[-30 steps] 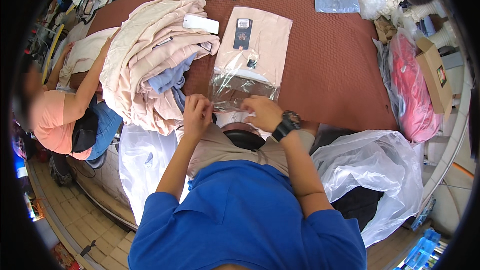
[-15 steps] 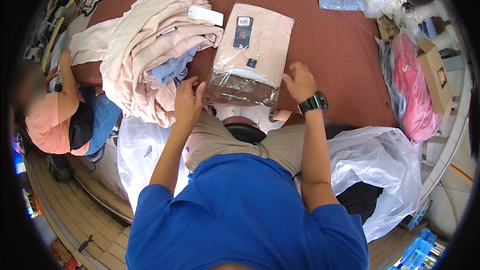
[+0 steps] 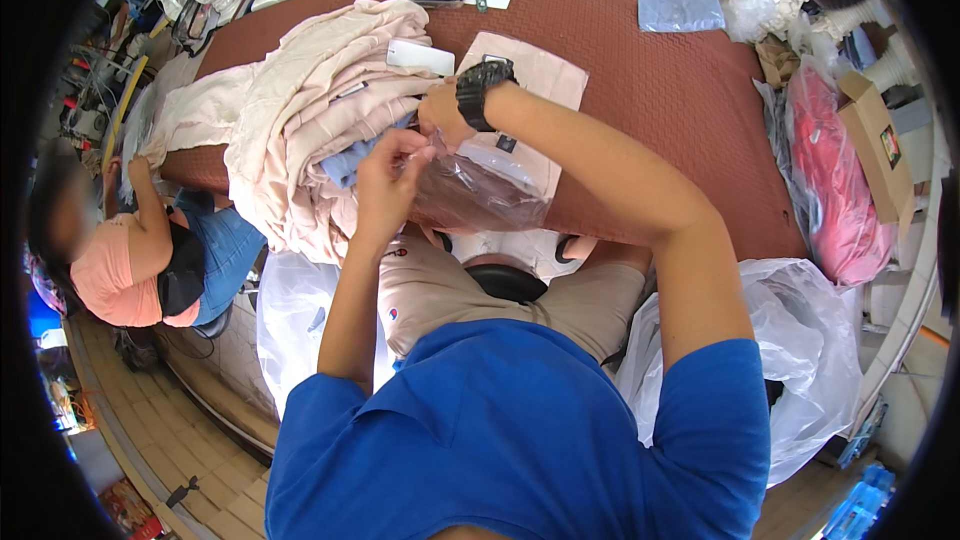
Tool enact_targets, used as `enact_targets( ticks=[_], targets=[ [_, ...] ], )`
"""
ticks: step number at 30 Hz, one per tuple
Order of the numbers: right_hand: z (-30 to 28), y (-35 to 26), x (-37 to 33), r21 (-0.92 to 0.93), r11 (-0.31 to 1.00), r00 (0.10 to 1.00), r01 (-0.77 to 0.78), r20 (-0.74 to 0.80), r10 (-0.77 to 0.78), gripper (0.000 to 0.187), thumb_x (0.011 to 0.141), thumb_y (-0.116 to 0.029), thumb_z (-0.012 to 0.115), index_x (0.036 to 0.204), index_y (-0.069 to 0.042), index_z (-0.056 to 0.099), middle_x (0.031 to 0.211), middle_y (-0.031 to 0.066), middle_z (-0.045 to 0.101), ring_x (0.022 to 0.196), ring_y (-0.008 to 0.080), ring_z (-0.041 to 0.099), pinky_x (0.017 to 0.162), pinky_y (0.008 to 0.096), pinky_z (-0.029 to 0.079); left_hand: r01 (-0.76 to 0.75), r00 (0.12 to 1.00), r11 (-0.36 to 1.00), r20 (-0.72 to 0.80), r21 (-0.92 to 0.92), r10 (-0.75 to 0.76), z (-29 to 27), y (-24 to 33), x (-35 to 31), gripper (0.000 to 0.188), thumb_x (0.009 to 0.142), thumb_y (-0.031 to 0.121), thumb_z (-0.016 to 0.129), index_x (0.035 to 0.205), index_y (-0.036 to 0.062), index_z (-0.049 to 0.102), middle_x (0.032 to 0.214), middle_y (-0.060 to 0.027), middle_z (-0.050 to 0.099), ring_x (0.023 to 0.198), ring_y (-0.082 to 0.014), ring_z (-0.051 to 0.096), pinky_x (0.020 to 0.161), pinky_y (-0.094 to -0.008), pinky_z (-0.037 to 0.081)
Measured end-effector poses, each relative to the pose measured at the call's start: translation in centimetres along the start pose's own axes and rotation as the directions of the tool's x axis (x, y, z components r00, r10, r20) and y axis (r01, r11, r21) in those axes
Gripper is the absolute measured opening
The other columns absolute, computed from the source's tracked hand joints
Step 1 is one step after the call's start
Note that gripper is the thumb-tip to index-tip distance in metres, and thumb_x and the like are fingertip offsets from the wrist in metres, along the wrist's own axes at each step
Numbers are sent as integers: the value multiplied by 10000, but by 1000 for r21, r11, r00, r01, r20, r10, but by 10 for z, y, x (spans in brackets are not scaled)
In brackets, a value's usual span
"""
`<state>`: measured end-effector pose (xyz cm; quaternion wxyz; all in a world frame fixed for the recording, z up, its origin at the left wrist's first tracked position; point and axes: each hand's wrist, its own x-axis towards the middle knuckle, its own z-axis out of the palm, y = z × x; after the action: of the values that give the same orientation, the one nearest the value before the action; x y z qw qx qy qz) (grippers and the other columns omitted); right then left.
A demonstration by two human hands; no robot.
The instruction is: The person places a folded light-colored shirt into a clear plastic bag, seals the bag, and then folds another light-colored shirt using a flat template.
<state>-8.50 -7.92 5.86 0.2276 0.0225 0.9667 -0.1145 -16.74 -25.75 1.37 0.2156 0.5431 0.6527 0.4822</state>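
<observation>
The bag lies on the brown tabletop in front of the person, with the folded pink garment inside; its clear flap faces the person; the left hand has its fingers pinched on the film at the flap's left corner; the right hand is just beside it, over the garment's left edge, its fingers partly hidden, so I cannot tell whether they grip anything; a black watch sits on that wrist, and the forearm crosses above the garment; left of both hands is a heap of pale pink cloth, with a white card on it; a co-worker at far left has a hand on a sleeve stretching from the heap.
</observation>
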Motion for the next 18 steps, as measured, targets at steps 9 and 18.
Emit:
enact_targets(
  ticks=[9, 18],
  targets=[
    [-80, 70, -125, 356, 865, 555, 353, -824, 112, 237, 921, -222, 727, 1060, -30, 733, 1050, 61, 729, 962, 142, 656, 890, 295, 511, -327, 938, 814, -272, -479, 217, 15, -25, -9, 965, 878, 569, 687, 1523, -8, 262, 1540, -230, 355, 1382, -322, 430, 1168, -427, 285],
    [-46, 92, -201, 663, 405, 211, 630, -648, 732, 216, 895, -80, 747, 1073, 28, 692, 1003, 81, 721, 933, 121, 655, 886, 254, 510, -202, 977, 833, -168, -514, 133, 31, 64, 163, 567, 894, 219, 763, 1348, -6, 510, 1229, -108, 637, 1105, -164, 593, 971, -288, 441]
  ],
)
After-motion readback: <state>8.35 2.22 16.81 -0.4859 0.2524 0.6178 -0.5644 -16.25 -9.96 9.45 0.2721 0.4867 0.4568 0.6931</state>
